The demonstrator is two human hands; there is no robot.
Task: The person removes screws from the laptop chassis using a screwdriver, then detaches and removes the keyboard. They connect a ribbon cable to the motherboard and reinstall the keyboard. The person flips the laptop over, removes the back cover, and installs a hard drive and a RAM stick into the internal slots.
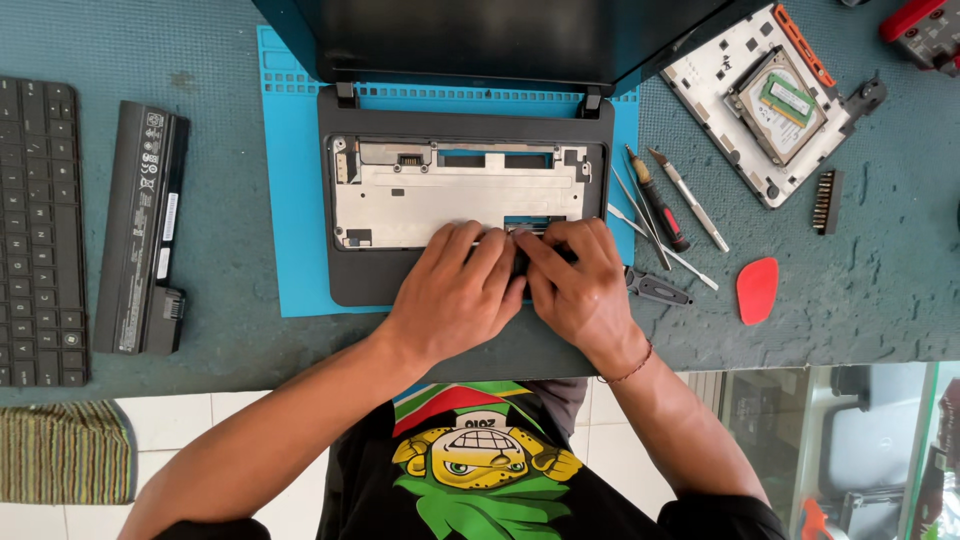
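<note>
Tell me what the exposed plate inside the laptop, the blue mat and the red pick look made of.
Exposed plate: likely bare metal, a dull silver sheen with stamped cut-outs. Blue mat: probably silicone or rubber, matte, with moulded small compartments along its top edge. Red pick: looks like smooth plastic, evenly coloured.

The open dark grey plastic laptop base (pixel 370 270) shows a bare silver metal plate (pixel 450 195) and lies on a bright blue rubber mat (pixel 290 200). The tabletop (pixel 860 290) is dull teal. A flat red-orange plastic pick (pixel 757 290) lies to the right. The long battery pack (pixel 140 230) and loose rectangular keyboard (pixel 38 235) are black. A folded cloth (pixel 62 452) is striped green and brown.
</note>
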